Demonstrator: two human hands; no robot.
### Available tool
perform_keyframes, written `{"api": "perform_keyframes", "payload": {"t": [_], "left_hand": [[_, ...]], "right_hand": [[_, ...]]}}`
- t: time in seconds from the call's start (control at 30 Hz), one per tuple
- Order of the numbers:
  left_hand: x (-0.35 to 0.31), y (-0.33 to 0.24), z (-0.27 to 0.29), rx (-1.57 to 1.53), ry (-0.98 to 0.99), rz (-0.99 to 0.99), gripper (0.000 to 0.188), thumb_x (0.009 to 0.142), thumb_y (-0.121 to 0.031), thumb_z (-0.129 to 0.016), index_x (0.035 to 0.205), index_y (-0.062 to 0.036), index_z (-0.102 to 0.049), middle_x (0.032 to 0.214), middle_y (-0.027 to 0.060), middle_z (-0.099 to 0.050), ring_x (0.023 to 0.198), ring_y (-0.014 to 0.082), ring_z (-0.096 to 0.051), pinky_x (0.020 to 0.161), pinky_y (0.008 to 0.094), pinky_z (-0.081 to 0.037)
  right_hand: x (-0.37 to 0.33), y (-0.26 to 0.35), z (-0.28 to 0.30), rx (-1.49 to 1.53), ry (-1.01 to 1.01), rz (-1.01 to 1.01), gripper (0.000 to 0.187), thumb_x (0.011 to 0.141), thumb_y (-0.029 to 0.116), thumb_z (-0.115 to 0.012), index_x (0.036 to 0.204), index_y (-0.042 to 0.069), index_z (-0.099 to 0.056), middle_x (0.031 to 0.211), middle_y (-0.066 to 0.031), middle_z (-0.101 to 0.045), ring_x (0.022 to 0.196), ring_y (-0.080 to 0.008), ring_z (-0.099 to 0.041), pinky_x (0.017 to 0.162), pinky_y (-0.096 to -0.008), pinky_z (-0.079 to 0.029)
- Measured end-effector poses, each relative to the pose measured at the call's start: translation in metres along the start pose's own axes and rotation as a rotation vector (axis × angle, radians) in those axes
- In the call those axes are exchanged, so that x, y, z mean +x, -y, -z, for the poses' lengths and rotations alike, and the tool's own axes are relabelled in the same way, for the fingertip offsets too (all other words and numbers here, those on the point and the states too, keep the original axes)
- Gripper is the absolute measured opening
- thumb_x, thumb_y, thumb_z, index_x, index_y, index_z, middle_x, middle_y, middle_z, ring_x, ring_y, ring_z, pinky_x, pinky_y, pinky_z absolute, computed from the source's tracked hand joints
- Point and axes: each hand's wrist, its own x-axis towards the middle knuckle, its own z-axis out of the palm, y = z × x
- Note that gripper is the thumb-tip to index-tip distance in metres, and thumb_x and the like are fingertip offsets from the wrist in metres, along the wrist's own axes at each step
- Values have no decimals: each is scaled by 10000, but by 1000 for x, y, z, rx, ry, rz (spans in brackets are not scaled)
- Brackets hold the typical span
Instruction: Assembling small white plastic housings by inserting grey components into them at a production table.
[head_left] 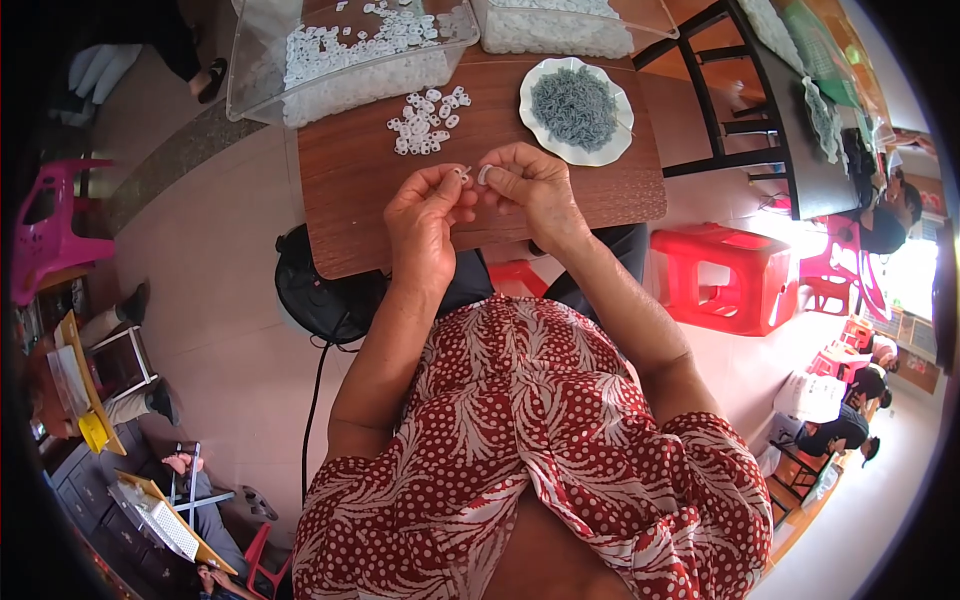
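Above the near part of the brown table, my two hands meet with their fingertips almost touching. Thumb and forefinger of my left hand [425, 215] pinch a small white plastic piece [463, 174] with holes in it. My right hand [535, 190] is closed in a pinch just beside it; a pale curved edge shows at its thumb tip, too small to name. Just beyond my left hand lies a loose pile of white pieces [425, 125] with holes. A scalloped white plate [533, 128] heaped with small grey-blue parts [575, 108] stands beyond my right hand.
Two clear plastic bins, one at left [262, 95] and one at right [560, 40], hold many white pieces at the table's far edge. A red stool [730, 280] stands to the right, a black bag [325, 285] below the table's left corner. Other people sit around the room.
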Motion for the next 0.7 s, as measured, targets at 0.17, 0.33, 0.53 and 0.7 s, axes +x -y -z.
{"api": "perform_keyframes", "payload": {"t": [0.17, 0.33, 0.53, 0.7], "left_hand": [[-5, 0, 2, 23, 11, -29, 144, 857, -89, -609, 961, 9, -588, 809, 60, -614, 642, 111, -567, 557, 227, -458], [-10, 0, -2, 75, -26, -71, 131, 839, -69, -628, 948, 3, -620, 777, 35, -623, 601, 78, -559, 500, 184, -446], [-13, 1, -4, 135, -38, -96, 130, 823, -30, -631, 945, 15, -624, 757, 36, -623, 583, 74, -556, 484, 177, -439], [-13, 3, -5, 189, -41, -133, 113, 813, -5, -624, 923, 18, -625, 747, 28, -611, 579, 59, -542, 472, 168, -421]], "right_hand": [[0, 3, 3, -30, 25, -32, 144, 844, 71, -604, 975, 22, -638, 804, -5, -633, 667, -56, -535, 576, -178, -428], [1, 3, 5, -44, 22, -8, 165, 839, 74, -609, 990, 14, -641, 806, -8, -635, 668, -61, -531, 577, -186, -425], [1, 4, 3, -14, 19, -10, 174, 832, 52, -607, 992, -2, -652, 808, -25, -640, 662, -68, -527, 573, -196, -419], [2, 4, 1, -29, 11, 6, 169, 833, 45, -604, 985, -7, -657, 801, -27, -645, 651, -68, -524, 566, -194, -415]]}}
